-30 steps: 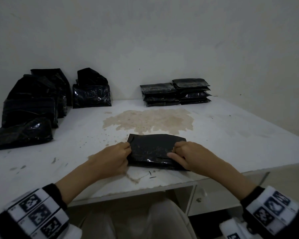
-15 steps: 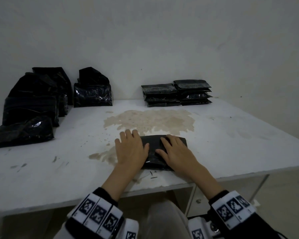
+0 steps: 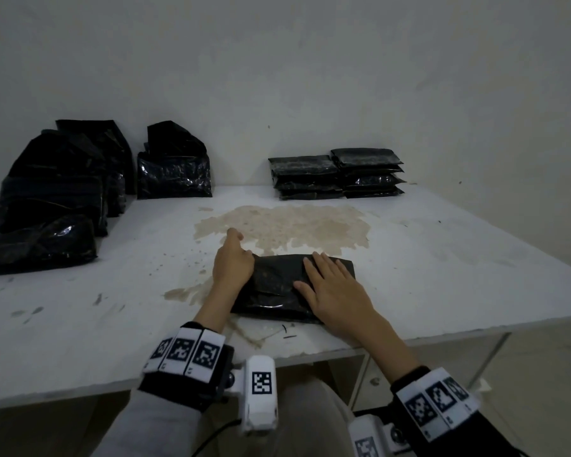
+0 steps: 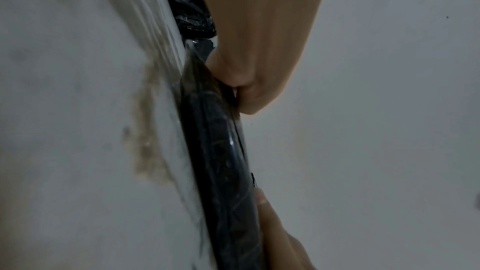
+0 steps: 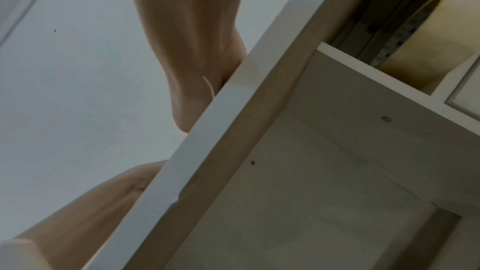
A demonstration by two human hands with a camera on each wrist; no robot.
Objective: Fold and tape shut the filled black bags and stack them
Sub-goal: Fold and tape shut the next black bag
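Head view first: low in the frame, two arms with black-and-white patterned wrist bands reach over the near edge of the white tabletop (image 3: 80,308). Just past that edge, in the middle of the frame, lies the black bag (image 3: 277,285), folded flat. The right hand (image 3: 330,288) lies on its right half with fingers spread and straight, pressing down. The left hand (image 3: 233,267) sits at the bag's left end, fingers curled; the left wrist view shows it pinching the bag's edge, which is partly lifted there. The job right now looks like making the fold neat before taping. To do it well, the flat hand should keep pushing down so the flap cannot spring open, while the pinching hand tucks the end in tight and smooth. Slippery plastic likes to slide, so slow, firm moves are best. The right wrist view shows a tape roll (image 5: 426,48) in a space under the tabletop, so one hand must keep the fold closed while the other fetches it. Farther back spreads a big brown stain (image 3: 287,225). At the far wall, upper right of middle, sit two stacks of finished bags (image 3: 337,174). In the upper left wait the unfolded bags (image 3: 56,192), some standing, some lying down.
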